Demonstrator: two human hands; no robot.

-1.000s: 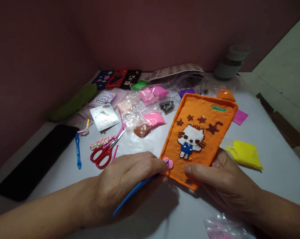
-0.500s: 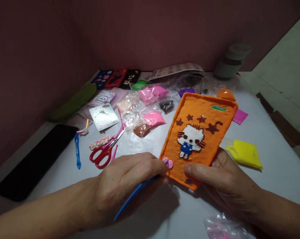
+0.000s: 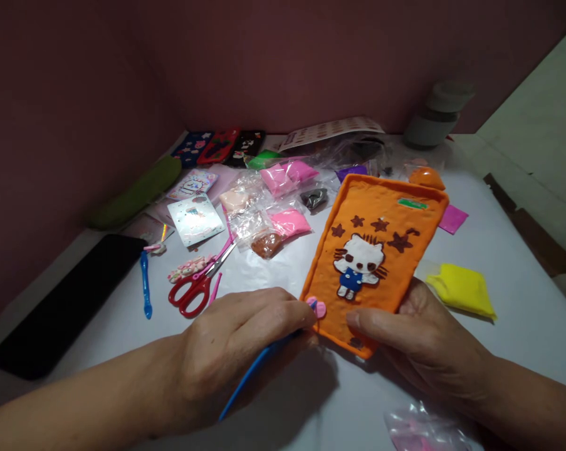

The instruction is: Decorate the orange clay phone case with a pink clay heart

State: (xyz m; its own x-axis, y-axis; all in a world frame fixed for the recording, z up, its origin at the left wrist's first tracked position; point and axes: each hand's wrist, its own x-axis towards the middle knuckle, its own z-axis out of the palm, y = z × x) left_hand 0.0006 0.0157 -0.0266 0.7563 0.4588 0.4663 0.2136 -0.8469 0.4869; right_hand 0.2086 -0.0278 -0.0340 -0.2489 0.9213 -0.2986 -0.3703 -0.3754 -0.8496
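One pair of red-handled scissors (image 3: 206,287) lies left of the orange phone case (image 3: 398,282), well apart from it. Next comes my left hand (image 3: 245,329), fingers bent and pinched around a slim blue modelling tool (image 3: 245,381), its tail sticking out below my palm. That tool looks light and stiff, best gripped low like a pencil. At the case's near left corner, by my fingertips, sits a pink clay piece (image 3: 320,308); a bit of blue shows on it, tool tip or clay, I can't tell.

The case itself is between my hands, tilted up above the white table (image 3: 513,250). I judge it light, with a soft skin that could dent, and the white cat figure (image 3: 365,250) and brown stars (image 3: 399,242) look the most fragile, so the plain edges are where to hold. My right hand (image 3: 419,332) clasps its near right edge, thumb flat on the face, fingers behind. Just right of the case lies a yellow clay packet (image 3: 464,291).
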